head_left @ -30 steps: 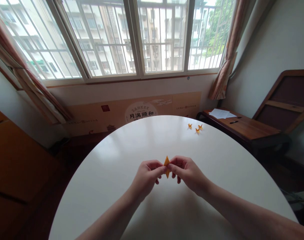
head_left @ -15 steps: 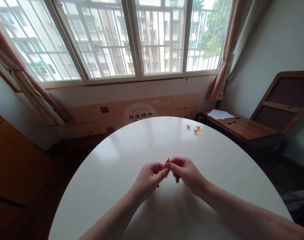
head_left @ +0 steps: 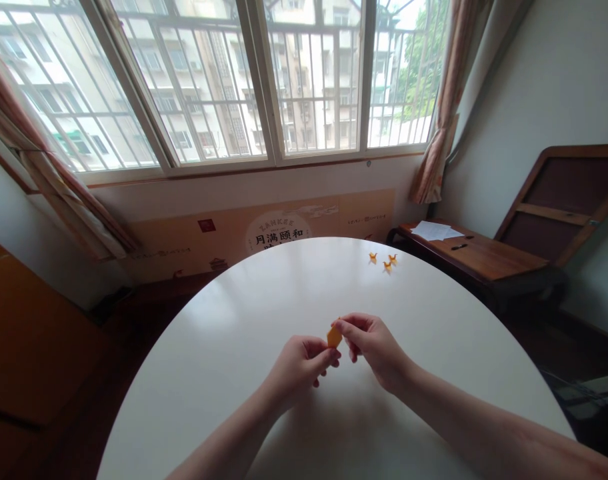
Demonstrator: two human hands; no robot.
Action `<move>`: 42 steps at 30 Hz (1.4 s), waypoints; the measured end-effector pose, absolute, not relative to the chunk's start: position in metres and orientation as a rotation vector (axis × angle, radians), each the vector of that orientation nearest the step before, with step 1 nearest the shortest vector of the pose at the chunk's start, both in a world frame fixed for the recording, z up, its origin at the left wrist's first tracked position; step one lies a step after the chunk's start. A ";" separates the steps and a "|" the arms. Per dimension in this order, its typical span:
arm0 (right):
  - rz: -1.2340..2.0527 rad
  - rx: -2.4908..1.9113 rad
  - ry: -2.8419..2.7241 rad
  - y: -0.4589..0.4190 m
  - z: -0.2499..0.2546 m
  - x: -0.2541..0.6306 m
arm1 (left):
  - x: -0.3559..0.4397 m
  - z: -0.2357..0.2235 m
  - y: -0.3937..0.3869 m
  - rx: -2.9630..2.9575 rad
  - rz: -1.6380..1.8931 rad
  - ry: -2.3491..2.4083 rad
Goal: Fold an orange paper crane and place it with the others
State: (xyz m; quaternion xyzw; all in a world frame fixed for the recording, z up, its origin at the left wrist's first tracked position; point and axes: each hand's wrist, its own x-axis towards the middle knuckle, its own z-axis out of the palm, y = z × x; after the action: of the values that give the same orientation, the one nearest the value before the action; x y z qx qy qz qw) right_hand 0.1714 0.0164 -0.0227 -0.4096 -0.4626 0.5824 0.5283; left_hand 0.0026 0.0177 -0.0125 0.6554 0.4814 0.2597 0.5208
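Observation:
A small folded piece of orange paper (head_left: pixel 335 337) is held up between both hands, above the white round table (head_left: pixel 224 347). My left hand (head_left: pixel 304 367) pinches its lower end between thumb and fingers. At its upper end, my right hand (head_left: pixel 367 340) grips it with thumb and forefinger, the other fingers curled below. The fingertips cover both ends of the paper. Towards the far edge of the table stand three little orange folded-paper birds, one bird (head_left: pixel 373 257) to the left, another (head_left: pixel 387 267) nearer me and one bird (head_left: pixel 393 259) on the right.
Beyond the table's right edge, a low wooden bench (head_left: pixel 499 257) carries white paper sheets (head_left: pixel 437 231) and a small dark object (head_left: pixel 459 247). A printed cardboard panel (head_left: pixel 224 233) stands under the barred window (head_left: pixel 314 87). An orange-brown cabinet (head_left: pixel 34 340) is at the left.
The folded paper has turned so that a broader flat face shows. My left hand has dropped slightly, to the paper's lower end. The view has shifted a little.

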 end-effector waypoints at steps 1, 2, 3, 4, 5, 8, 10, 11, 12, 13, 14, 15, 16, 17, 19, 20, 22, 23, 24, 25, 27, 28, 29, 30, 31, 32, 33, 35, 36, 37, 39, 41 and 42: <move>1.381 -0.989 -1.068 0.018 -0.023 0.172 | 0.003 -0.013 0.018 1.574 0.621 1.156; 1.371 -0.997 -1.031 0.019 -0.024 0.174 | 0.003 -0.013 0.017 1.577 0.621 1.160; 1.367 -1.001 -0.997 0.020 -0.025 0.175 | 0.003 -0.013 0.017 1.581 0.624 1.166; 1.366 -1.004 -0.963 0.022 -0.025 0.176 | 0.003 -0.013 0.017 1.585 0.627 1.174; 1.369 -1.006 -0.934 0.023 -0.025 0.177 | 0.003 -0.014 0.018 1.589 0.632 1.181; 1.389 -1.015 -0.903 0.027 -0.026 0.179 | 0.001 -0.016 0.021 1.610 0.674 1.208; 1.405 -1.034 -0.933 0.028 -0.026 0.179 | -0.002 -0.018 0.026 1.638 0.727 1.238; 1.405 -1.050 -0.961 0.028 -0.027 0.178 | -0.003 -0.019 0.028 1.651 0.760 1.252; 1.400 -1.068 -0.996 0.028 -0.028 0.177 | -0.004 -0.020 0.030 1.658 0.796 1.264; 1.390 -1.086 -1.031 0.028 -0.028 0.176 | -0.005 -0.020 0.032 1.657 0.833 1.273; 1.377 -1.101 -1.065 0.027 -0.029 0.175 | -0.006 -0.020 0.034 1.649 0.864 1.278; 1.365 -1.113 -1.094 0.026 -0.029 0.174 | -0.006 -0.020 0.035 1.638 0.888 1.280; 1.357 -1.122 -1.116 0.025 -0.030 0.173 | -0.007 -0.019 0.035 1.629 0.904 1.278; 1.354 -1.127 -1.130 0.023 -0.030 0.172 | -0.007 -0.019 0.034 1.626 0.912 1.275; 1.347 -1.132 -1.140 0.021 -0.029 0.170 | -0.007 -0.017 0.032 1.646 0.910 1.264; 1.342 -1.133 -1.141 0.020 -0.028 0.170 | -0.007 -0.016 0.030 1.668 0.913 1.256; 1.337 -1.131 -1.134 0.018 -0.027 0.169 | -0.006 -0.014 0.026 1.727 0.928 1.241; 1.335 -1.130 -1.131 0.017 -0.027 0.169 | -0.006 -0.014 0.024 1.756 0.939 1.235; 1.335 -1.128 -1.129 0.017 -0.027 0.170 | -0.005 -0.013 0.023 1.781 0.953 1.230; 1.337 -1.125 -1.129 0.016 -0.026 0.170 | -0.005 -0.013 0.022 1.796 0.965 1.227; 1.340 -1.119 -1.132 0.016 -0.026 0.170 | -0.004 -0.014 0.022 1.797 0.979 1.226; 1.341 -1.116 -1.136 0.016 -0.026 0.170 | -0.004 -0.015 0.022 1.787 0.983 1.225; 1.342 -1.114 -1.139 0.016 -0.027 0.170 | -0.004 -0.016 0.022 1.776 0.989 1.222; 1.344 -1.113 -1.143 0.016 -0.027 0.170 | -0.004 -0.016 0.022 1.767 0.995 1.216; 1.346 -1.109 -1.149 0.016 -0.027 0.170 | -0.004 -0.017 0.022 1.758 1.005 1.208; 1.350 -1.104 -1.159 0.016 -0.027 0.169 | -0.004 -0.017 0.021 1.750 1.015 1.200; 1.356 -1.097 -1.176 0.015 -0.027 0.169 | -0.004 -0.017 0.021 1.740 1.025 1.193; 1.368 -1.079 -1.219 0.014 -0.028 0.168 | -0.004 -0.016 0.021 1.709 1.047 1.185; 1.375 -1.069 -1.239 0.014 -0.029 0.168 | -0.004 -0.015 0.021 1.692 1.055 1.183; 1.384 -1.060 -1.256 0.014 -0.029 0.168 | -0.003 -0.015 0.021 1.676 1.064 1.182; 1.400 -1.045 -1.270 0.014 -0.030 0.167 | -0.003 -0.014 0.022 1.657 1.075 1.179; 1.412 -1.036 -1.269 0.013 -0.031 0.167 | -0.002 -0.014 0.022 1.658 1.070 1.182; 1.416 -1.033 -1.269 0.013 -0.031 0.167 | -0.002 -0.014 0.023 1.674 1.068 1.189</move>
State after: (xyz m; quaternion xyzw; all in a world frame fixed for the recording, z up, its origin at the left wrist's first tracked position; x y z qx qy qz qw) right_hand 0.1667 0.0134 -0.0308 -0.4213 -0.5178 0.5778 0.4696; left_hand -0.0023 0.0225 -0.0141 0.6623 0.4704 0.4225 0.4020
